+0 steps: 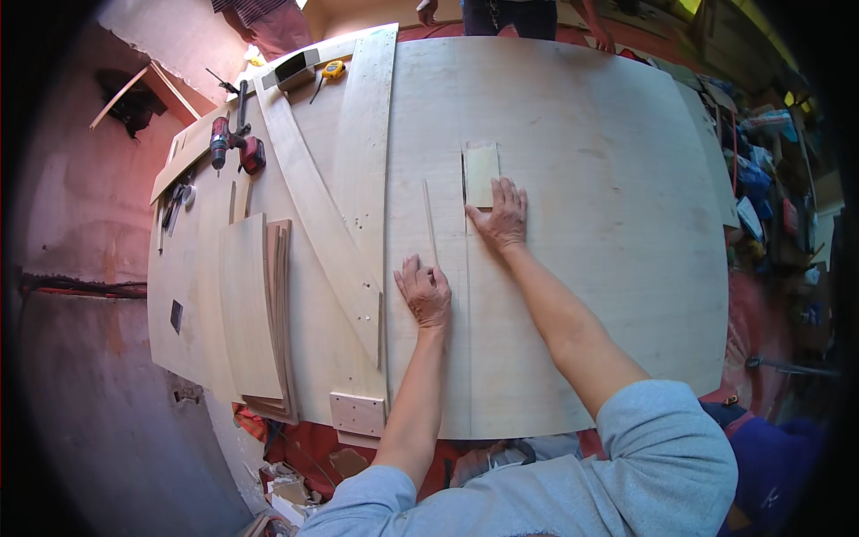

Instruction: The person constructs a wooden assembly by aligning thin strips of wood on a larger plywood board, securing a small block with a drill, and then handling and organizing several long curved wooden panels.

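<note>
My left hand rests low over the pale plywood sheet, its thumb and forefinger closed at the near end of a thin wooden strip. To the right and farther off, my right hand lies with fingers stretched out. Its fingertips and thumb touch the near end of a small rectangular wood piece. Along that piece's left side runs a narrow dark line; I cannot tell if it is a gap or a shadow. A faint straight line continues from there toward the near edge.
Left of my hands lie a long board, a slanted board and stacked thin panels. Farther left are a cordless drill and a yellow tape measure. People stand at the far edge; one hand hangs there. Clutter fills the right side.
</note>
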`<control>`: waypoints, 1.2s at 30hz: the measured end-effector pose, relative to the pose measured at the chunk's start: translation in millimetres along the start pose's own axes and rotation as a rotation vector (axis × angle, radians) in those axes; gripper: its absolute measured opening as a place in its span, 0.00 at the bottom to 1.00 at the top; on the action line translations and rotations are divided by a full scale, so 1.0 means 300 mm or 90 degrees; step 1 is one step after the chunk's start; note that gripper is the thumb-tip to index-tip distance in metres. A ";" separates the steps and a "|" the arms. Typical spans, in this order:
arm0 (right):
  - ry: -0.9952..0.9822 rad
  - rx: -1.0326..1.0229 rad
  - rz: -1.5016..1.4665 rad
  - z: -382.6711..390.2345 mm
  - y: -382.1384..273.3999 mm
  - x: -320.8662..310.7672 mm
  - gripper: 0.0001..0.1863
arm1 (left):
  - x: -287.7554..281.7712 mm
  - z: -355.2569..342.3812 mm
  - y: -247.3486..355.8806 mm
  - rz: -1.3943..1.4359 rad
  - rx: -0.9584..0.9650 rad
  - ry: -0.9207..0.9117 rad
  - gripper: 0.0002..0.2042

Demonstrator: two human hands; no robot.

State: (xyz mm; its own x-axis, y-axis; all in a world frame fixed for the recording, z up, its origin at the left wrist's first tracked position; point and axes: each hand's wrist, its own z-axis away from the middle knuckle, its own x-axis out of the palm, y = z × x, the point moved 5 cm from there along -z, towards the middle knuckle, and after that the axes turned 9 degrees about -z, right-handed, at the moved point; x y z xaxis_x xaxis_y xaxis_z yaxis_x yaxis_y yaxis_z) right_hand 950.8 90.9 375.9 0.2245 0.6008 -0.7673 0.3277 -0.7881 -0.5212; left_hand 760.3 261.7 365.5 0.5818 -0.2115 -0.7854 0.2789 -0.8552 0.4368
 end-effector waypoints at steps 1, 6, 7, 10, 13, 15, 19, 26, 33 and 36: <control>0.009 0.005 -0.008 0.002 -0.004 -0.001 0.50 | -0.017 0.022 -0.016 -0.003 -0.004 0.000 0.05; 0.026 0.034 -0.059 0.011 -0.013 -0.016 0.48 | -0.099 0.117 -0.031 -0.040 0.016 -0.027 0.05; 0.034 0.047 -0.063 0.005 -0.002 -0.023 0.48 | -0.111 0.130 -0.027 -0.044 0.014 -0.015 0.05; 0.043 0.050 -0.063 0.030 0.014 -0.060 0.47 | -0.126 0.162 -0.020 -0.037 0.001 -0.066 0.05; 0.048 0.074 -0.032 0.103 0.051 -0.095 0.47 | -0.121 0.139 -0.015 -0.006 0.012 -0.072 0.07; 0.056 0.082 -0.013 0.168 0.056 -0.126 0.47 | -0.107 0.118 -0.044 0.009 0.002 -0.077 0.07; 0.055 0.084 0.012 0.246 0.134 -0.165 0.46 | -0.001 0.001 0.006 0.047 -0.006 -0.063 0.08; 0.019 0.084 0.070 0.222 0.082 -0.149 0.45 | 0.218 -0.233 0.137 0.066 -0.006 -0.060 0.08; 0.020 0.082 0.071 0.219 0.095 -0.156 0.45 | 0.261 -0.251 0.177 0.108 0.041 -0.043 0.07; 0.026 0.081 0.077 0.219 0.094 -0.154 0.45 | 0.258 -0.252 0.177 0.122 0.047 -0.048 0.07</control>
State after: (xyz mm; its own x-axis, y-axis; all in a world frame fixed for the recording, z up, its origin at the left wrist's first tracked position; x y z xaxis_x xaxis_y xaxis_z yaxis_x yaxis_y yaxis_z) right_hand 889.2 32.0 372.1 0.2938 0.5037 -0.8124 0.1780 -0.8638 -0.4713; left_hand 877.9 235.7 361.1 0.5587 -0.4068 -0.7227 0.1104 -0.8272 0.5509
